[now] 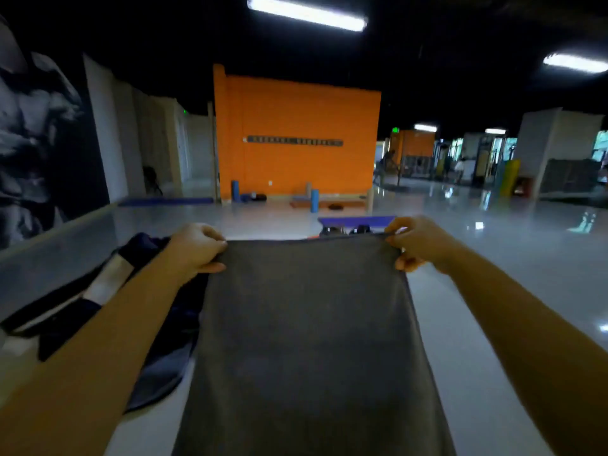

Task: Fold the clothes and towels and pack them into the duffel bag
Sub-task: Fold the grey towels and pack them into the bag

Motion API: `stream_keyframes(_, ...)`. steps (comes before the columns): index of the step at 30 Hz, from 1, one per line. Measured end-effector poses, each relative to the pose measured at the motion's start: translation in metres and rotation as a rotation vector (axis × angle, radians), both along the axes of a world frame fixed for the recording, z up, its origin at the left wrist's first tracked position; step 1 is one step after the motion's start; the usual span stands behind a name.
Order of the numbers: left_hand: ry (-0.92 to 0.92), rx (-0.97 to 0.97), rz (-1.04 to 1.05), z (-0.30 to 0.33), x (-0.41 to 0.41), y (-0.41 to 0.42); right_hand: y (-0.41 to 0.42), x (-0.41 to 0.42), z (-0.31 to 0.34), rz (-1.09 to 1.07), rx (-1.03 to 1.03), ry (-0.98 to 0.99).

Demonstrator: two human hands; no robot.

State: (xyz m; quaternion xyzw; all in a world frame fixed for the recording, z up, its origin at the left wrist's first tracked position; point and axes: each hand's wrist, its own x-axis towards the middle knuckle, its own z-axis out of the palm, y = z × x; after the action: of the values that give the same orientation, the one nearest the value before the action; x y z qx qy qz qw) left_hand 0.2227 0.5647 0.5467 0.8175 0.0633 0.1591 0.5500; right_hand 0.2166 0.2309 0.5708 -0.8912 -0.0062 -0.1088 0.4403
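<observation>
Head cam has us pinching the grey towel (312,340) at its top corners, left hand (194,250) and right hand (416,245), mid-frame and hanging down, so if either pinch slips it'll probably flop onto the dark clothes (158,324) lower left.

Saw both arms stretched forward; left hand (194,250) and right hand (416,245) each pinched cloth's top corner, fingers curled.

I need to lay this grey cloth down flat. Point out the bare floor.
Bare glossy floor lies right of the dark grey cloth, past the right hand. Left is crowded: a navy-and-white garment heap under the left hand.
</observation>
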Motion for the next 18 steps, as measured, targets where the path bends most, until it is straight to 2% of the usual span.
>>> stream_keyframes(3,0.114,-0.072,0.090,-0.090,0.030,-0.016,0.014,0.039,-0.079,-0.055,0.110,0.238)
stream_keyframes(5,0.110,-0.004,0.181,-0.143,0.038,-0.029,0.023,0.059,-0.128,-0.083,0.200,0.273)
stream_keyframes(8,0.011,0.093,0.262,-0.192,0.038,-0.046,0.040,0.074,-0.186,-0.229,0.160,0.120)
stream_keyframes(11,-0.113,0.157,0.227,-0.213,0.041,-0.048,0.055,0.065,-0.219,-0.362,0.240,0.007)
stream_keyframes(14,-0.206,0.301,0.150,-0.223,0.049,-0.037,0.055,0.062,-0.234,-0.319,0.190,-0.099)
stream_keyframes(18,-0.261,0.501,0.094,-0.226,0.054,-0.040,0.044,0.065,-0.234,-0.268,0.128,-0.060)
